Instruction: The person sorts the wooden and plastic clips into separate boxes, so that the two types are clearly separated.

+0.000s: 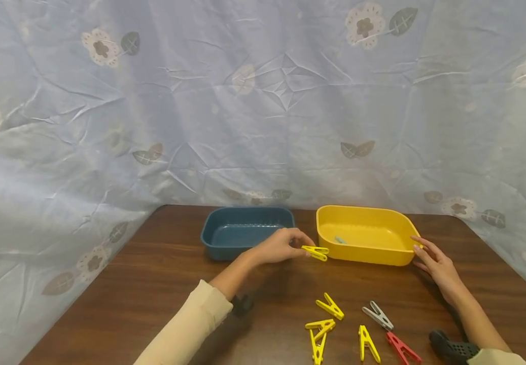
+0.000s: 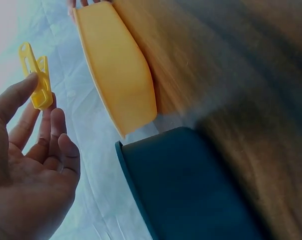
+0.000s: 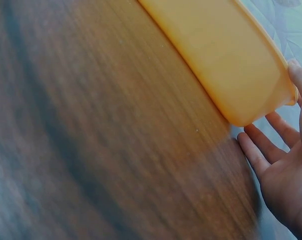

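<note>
A yellow clothespin [image 1: 316, 252] is pinched between the thumb and fingers of my left hand [image 1: 282, 246], just outside the near left corner of the yellow basin [image 1: 367, 256]. In the left wrist view that clothespin [image 2: 36, 80] points away from the palm. At the basin's right end, my right hand [image 1: 441, 271] holds the rim. The right wrist view has the thumb at the rim and the other fingers of the right hand [image 3: 286, 175] by the outer wall. Inside the yellow basin lies a small light-blue piece [image 1: 340, 240], too small to tell exactly.
A dark blue basin [image 1: 226, 252] stands left of the yellow one, behind my left forearm. Nearer on the brown table [image 1: 153, 304] lie several yellow clothespins [image 1: 367, 343], a grey clothespin [image 1: 379, 315] and a red clothespin [image 1: 401, 347]. A patterned curtain [image 1: 263, 126] hangs behind.
</note>
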A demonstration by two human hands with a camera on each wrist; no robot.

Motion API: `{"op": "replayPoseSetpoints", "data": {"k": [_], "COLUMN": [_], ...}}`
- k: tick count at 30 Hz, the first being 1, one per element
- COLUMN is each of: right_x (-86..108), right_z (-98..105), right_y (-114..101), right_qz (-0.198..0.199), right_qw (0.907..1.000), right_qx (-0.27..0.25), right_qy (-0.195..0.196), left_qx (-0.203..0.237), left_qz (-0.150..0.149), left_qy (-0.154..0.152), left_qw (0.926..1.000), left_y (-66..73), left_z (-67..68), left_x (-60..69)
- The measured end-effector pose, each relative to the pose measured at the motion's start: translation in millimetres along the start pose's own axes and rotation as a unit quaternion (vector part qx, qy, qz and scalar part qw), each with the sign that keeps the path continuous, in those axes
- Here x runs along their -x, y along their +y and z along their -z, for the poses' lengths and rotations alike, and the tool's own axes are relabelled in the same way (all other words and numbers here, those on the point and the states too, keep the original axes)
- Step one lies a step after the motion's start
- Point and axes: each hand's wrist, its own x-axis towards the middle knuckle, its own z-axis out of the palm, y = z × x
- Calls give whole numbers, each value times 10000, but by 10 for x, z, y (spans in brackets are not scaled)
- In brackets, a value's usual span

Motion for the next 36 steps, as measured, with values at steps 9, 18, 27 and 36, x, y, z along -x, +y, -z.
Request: {"op": "replayPoseSetpoints", "data": {"k": [9,18,27,36], "right_x": [-14,-15,-1,-10], "right_z": [-4,-6,-11,-14], "right_y": [-5,-1,-9,-6], "right_qz": [-15,-3,-5,27], "right_qw": [10000,10000,10000,10000], "right_qx": [-19,49,92,69], "right_qy": [42,49,35,23], "left_qx": [-363,-614,-914,-1218], "left_qz": [74,64,345,756], "left_qy": [-8,282,717,1210], "left_qw": [9993,9977,9926,9822], "left_y": [16,30,-84,-136], "left_z": [40,11,-145,-336], "left_x": [-274,-515,-732,-897]}}
